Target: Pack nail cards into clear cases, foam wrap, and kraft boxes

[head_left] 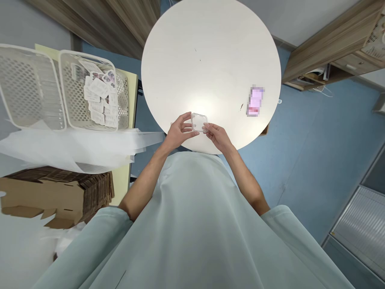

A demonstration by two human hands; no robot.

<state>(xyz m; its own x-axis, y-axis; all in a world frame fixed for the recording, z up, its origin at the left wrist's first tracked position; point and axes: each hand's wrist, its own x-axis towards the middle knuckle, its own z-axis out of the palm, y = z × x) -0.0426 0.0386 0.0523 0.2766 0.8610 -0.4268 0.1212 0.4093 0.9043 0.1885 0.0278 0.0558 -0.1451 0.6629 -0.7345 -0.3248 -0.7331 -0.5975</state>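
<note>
A small clear plastic box [197,120] with rounded corners is held above the near part of the round white table [210,44]. My left hand [178,131] grips it from the left, with the index finger by its upper corner and the thumb at its lower edge. On the other side, my right hand [219,137] pinches the right edge, its thumb and fingertips overlapping the box. Small faint marks show in or through the clear plastic; what they are I cannot make out.
A blurred-out pinkish rectangle [255,101] lies on the table's right side. At left, a white perforated basket [75,96] holds printed cards, beside another basket [27,88]. Translucent white sheets [75,148] and stacked flat cardboard boxes [45,196] are nearer me.
</note>
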